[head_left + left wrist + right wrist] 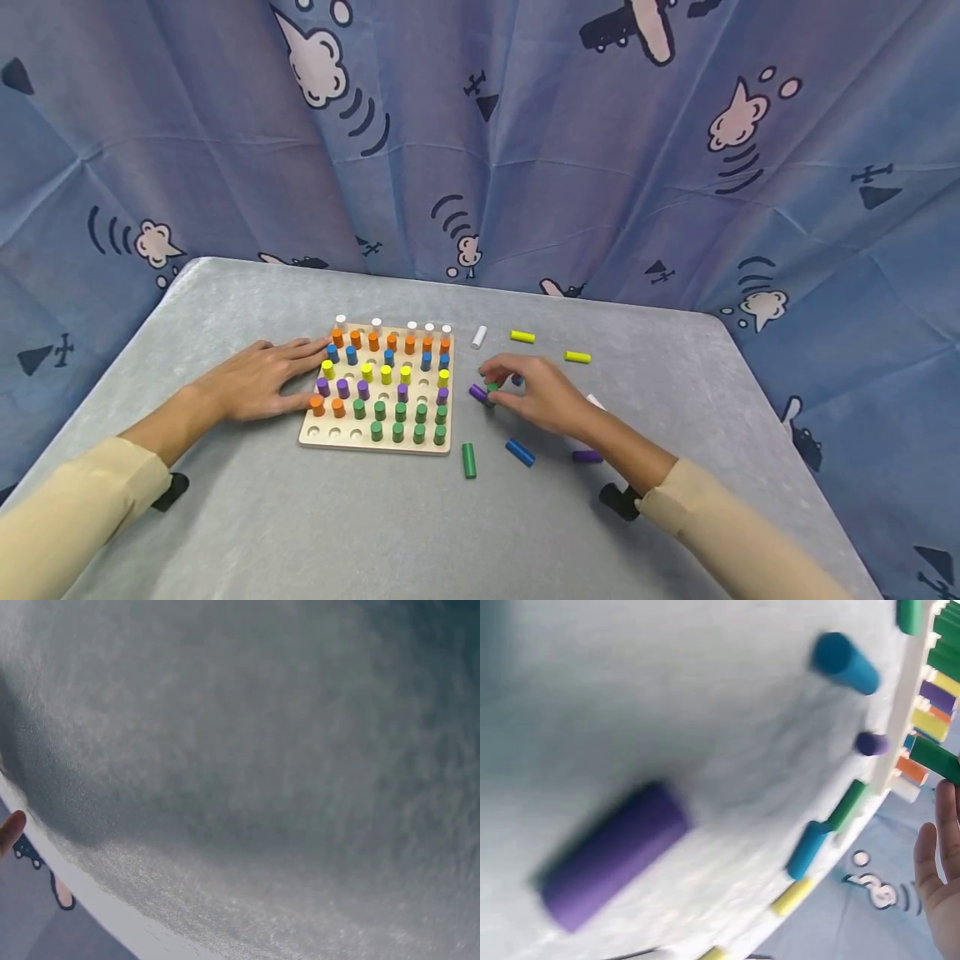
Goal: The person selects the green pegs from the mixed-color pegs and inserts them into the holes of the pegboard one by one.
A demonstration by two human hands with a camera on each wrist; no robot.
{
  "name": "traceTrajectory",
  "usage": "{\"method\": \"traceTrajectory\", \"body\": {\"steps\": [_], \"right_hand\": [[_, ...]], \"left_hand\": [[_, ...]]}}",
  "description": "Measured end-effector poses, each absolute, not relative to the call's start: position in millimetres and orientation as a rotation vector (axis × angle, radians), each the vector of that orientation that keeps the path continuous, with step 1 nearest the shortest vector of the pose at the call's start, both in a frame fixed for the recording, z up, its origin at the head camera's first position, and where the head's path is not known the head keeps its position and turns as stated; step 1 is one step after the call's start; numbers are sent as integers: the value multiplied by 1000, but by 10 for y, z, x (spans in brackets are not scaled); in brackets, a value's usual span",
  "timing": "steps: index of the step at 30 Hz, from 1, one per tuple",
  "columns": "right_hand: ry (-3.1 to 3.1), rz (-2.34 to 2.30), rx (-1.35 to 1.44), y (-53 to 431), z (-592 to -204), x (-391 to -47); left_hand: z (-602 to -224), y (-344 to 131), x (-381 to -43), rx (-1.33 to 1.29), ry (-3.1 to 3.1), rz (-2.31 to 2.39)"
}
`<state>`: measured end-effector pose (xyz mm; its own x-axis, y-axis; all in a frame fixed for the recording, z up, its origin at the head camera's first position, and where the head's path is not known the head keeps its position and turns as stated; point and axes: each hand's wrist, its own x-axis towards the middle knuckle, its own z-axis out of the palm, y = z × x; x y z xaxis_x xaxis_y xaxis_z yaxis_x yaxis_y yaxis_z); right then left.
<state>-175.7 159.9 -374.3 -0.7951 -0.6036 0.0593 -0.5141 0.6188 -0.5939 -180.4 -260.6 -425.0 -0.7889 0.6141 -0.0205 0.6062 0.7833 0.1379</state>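
In the right hand (pixel 547 397), a green peg (pixel 933 758) is pinched. The left hand (pixel 258 381) is spread against the board's (pixel 375 444) left edge.

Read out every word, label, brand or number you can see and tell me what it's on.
None: no text can be read.
Pegboard and pegs: no lettering visible.
Curtain: printed pictures and curved marks, no words.
Black wrist devices: too small to tell.
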Motion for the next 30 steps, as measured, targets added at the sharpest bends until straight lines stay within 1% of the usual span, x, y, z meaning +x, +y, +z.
{"method": "traceTrajectory", "body": {"steps": [6, 14, 22, 30], "right_hand": [[2685, -921, -1077, 1320, -3631, -1772], [2675, -944, -1180, 977, -3508, -1750], [2603, -997, -1228, 702, -3501, -1709], [2547, -1032, -1297, 524, -3539, -1662]], "left_hand": [[-4270, -2612, -1826, 978, 2903, 177], [-4277, -2605, -1820, 990, 2905, 194], [-4259, -2608, -1800, 987, 2901, 204], [-4251, -2605, -1800, 997, 2908, 201]]}}
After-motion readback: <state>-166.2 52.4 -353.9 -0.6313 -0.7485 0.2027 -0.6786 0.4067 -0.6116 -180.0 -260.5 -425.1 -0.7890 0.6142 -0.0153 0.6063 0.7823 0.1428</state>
